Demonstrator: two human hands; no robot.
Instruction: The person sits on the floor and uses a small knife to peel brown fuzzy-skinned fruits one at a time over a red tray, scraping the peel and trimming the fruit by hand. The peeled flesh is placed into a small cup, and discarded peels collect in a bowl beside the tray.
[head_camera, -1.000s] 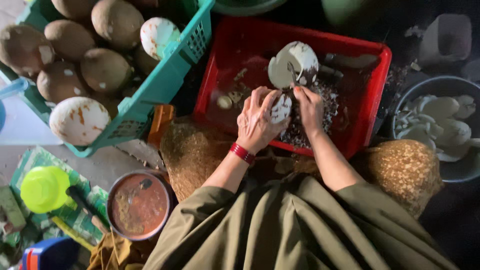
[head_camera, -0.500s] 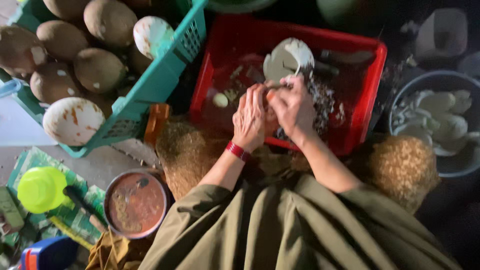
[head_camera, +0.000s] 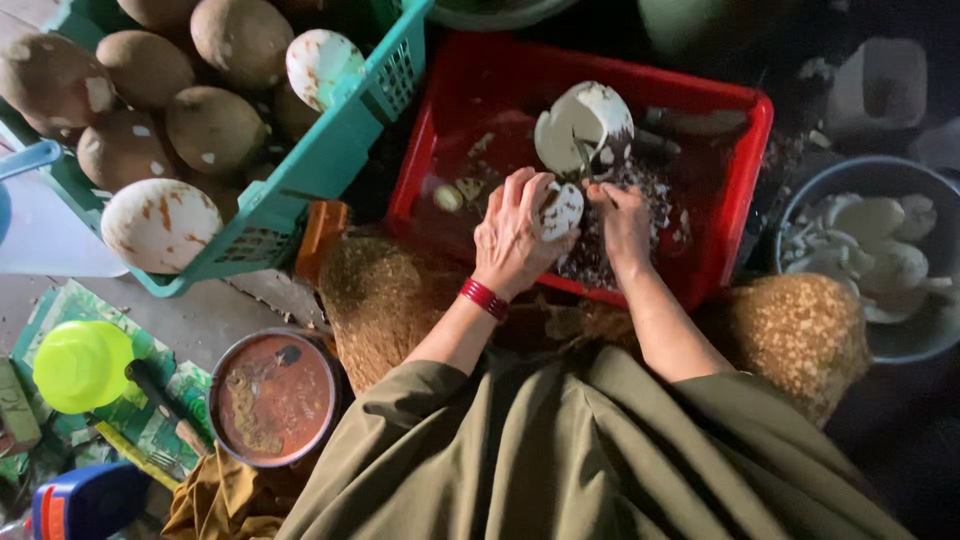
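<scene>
My left hand (head_camera: 512, 232) grips a small white piece of coconut flesh (head_camera: 562, 210) over the red crate (head_camera: 735, 170). My right hand (head_camera: 622, 215) presses against the piece from the right, fingers closed; a tool in it cannot be made out. A larger white coconut half (head_camera: 583, 125) lies in the crate just beyond my hands, among dark peelings (head_camera: 600, 255). A red bangle (head_camera: 483, 298) sits on my left wrist.
A teal basket (head_camera: 330, 165) at upper left holds several brown and partly peeled coconuts. A grey bowl (head_camera: 850, 180) of white pieces stands at right. A round tin (head_camera: 272, 398) with coins, a lime-green lid (head_camera: 80, 365) and a blue bottle (head_camera: 85, 500) lie at lower left.
Both hands stayed over the red crate, working the small white piece between them; the view shifted slightly. The right hand now presses closer against the piece.
</scene>
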